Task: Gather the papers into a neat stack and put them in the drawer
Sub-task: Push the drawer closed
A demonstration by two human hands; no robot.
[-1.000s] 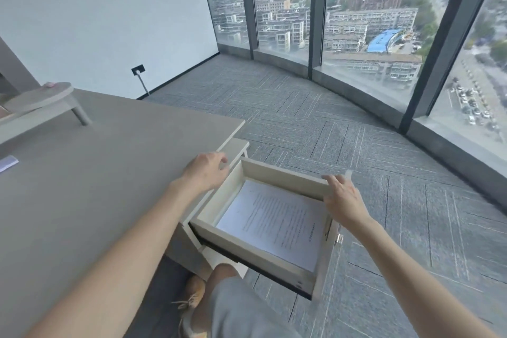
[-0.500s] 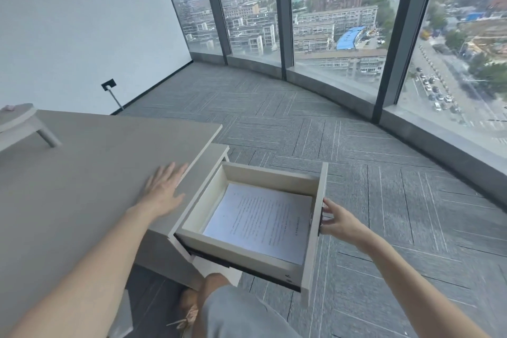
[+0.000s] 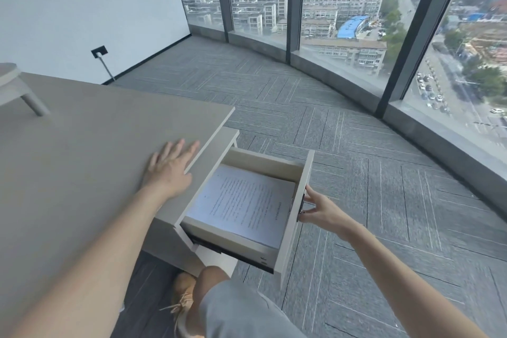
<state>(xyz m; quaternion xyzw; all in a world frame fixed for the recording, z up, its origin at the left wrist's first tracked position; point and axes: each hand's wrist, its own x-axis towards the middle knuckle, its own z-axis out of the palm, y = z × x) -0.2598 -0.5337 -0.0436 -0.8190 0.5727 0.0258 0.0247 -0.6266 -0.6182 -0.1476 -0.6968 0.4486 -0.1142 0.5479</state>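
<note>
A stack of papers (image 3: 241,204) lies flat inside the open drawer (image 3: 292,223) at the frame's center. At 9 o'clock from it the left hand (image 3: 170,170) rests spread, palm down, on the counter (image 3: 82,151); at 3 o'clock the right hand (image 3: 319,208) pinches the drawer's front. Closing looks like the step in hand: push straight and evenly so the drawer does not skew, keeping fingers clear.

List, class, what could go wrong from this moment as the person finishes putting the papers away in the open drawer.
1. The right hand has its fingers on the handle at the drawer front; a fast push might pinch them.
2. The papers lie flat but seem to fill the drawer floor; a hard shove could slide and crumple them.
3. The left hand rests near the desk edge, close to the closing gap.
</note>
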